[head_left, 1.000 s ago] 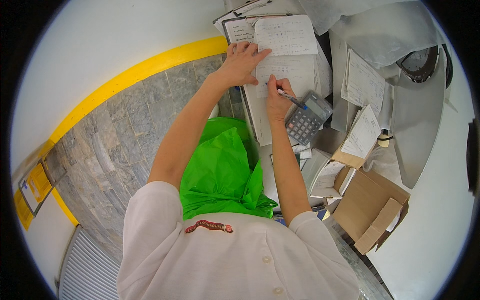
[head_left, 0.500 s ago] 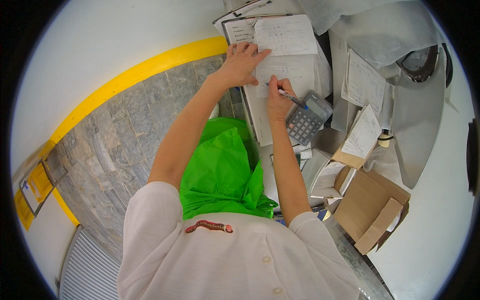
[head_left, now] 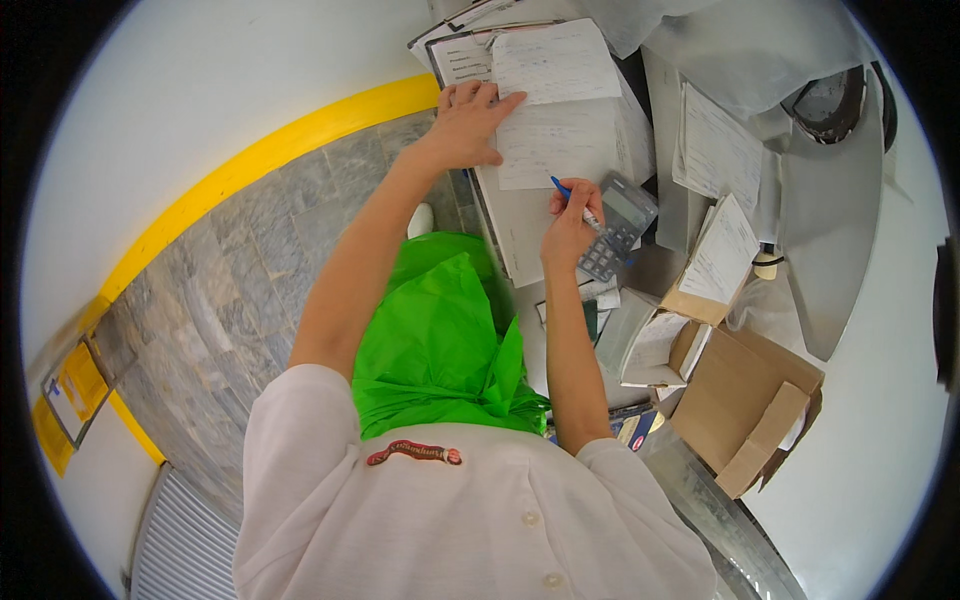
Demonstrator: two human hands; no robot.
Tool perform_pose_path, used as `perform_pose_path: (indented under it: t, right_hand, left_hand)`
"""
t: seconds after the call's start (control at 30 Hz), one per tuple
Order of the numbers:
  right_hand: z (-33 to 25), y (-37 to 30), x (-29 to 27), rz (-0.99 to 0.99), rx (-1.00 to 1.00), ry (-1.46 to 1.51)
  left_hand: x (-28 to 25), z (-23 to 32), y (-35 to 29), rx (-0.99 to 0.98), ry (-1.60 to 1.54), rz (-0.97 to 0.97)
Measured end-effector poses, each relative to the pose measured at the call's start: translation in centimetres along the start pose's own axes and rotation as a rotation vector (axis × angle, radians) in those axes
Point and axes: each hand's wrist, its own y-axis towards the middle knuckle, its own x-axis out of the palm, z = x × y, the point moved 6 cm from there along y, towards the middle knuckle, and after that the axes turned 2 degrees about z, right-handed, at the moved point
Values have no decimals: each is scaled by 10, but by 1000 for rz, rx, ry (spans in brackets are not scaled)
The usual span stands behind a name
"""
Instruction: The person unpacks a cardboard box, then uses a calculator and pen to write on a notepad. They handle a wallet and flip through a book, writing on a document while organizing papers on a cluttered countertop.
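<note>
L hand (head_left: 468, 125) lay spread, fingers apart, on the left margin of the written sheets (head_left: 555, 140), up-left of the calculator (head_left: 628, 215); it gripped nothing, prob. just pressed the paper so it wouldn't slide. R hand (head_left: 573, 220) was closed round a pen (head_left: 561, 188), at the calc.'s left side, blue end aimed up-left at the sheets' lower edge. Couldn't tell if pen touched paper, or if the knuckles touched the calc. Calc. sat tilted, keypad toward the wearer, prob. for quick reach w/ the R hand. Dark-edged clipboard (head_left: 463, 62) lay under the sheets, up-left of the calc., prob. as firm backing.

Containers: narrow brown box (head_left: 697, 305), below-right of the calc., had written slips (head_left: 720, 255) leaning in it, prob. stood up for easy pulling. Small open carton (head_left: 690, 350), nearly straight below the calc., had paper inside. Bigger cardboard box (head_left: 745, 385), farther down-right of the calc., had a folded flap w/ smth white (head_left: 797, 430) behind it, too small to ID. Clear plastic bag (head_left: 760, 50), up-right of the calc., was crumpled; contents n/a to the eye.
</note>
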Motion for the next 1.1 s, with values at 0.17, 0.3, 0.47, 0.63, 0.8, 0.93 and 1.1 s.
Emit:
perform_pose_path:
  t: [0.17, 0.3, 0.47, 0.63, 0.8, 0.93, 1.1]
  right_hand:
    - [3, -6, -5, 24, -19, -96]
    - [5, -8, -11, 113, 5, -102]
    - [7, -11, -23, 153, -17, -119]
    - [15, -13, -12, 33, -71, -220]
    - [4, -5, 29, -111, -57, -246]
    - [15, -2, 30, -119, -110, -278]
    - [9, -4, 32, -114, -165, -346]
  left_hand:
    - [1, -1, 0, 27, 19, 38]
    - [2, -1, -2, 43, 11, 55]
    - [1, 0, -4, 56, 13, 95]
    - [-1, 1, -5, 52, 23, 112]
    - [0, 0, -4, 61, -21, 93]
    - [0, 0, -4, 57, 3, 97]
    - [2, -1, -5, 41, 12, 102]
